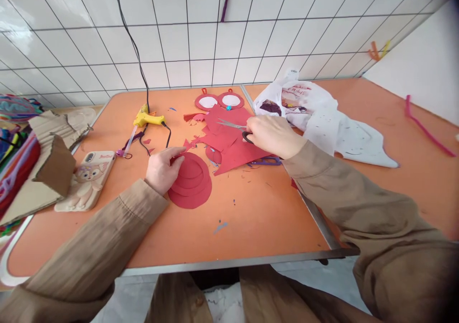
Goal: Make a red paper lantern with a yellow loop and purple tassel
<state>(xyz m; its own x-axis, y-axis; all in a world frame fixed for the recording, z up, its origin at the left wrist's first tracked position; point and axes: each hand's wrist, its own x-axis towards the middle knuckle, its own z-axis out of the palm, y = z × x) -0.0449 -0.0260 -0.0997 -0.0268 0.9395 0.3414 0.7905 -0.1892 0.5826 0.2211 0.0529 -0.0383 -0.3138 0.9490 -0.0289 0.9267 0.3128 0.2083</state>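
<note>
Right of the yellow plastic glue gun [152,119], the left hand [165,170] rests, fingers curled, on the left edge of stacked round red paper discs [192,183]; whether it pinches them I cannot tell. A sideways drag could fan the seemingly loose discs apart. Farther right, the right hand [273,134] grips black-handled metal scissors [236,126] over angular red paper sheets [247,155]; lowered carelessly, the parted blades could nick them.
</note>
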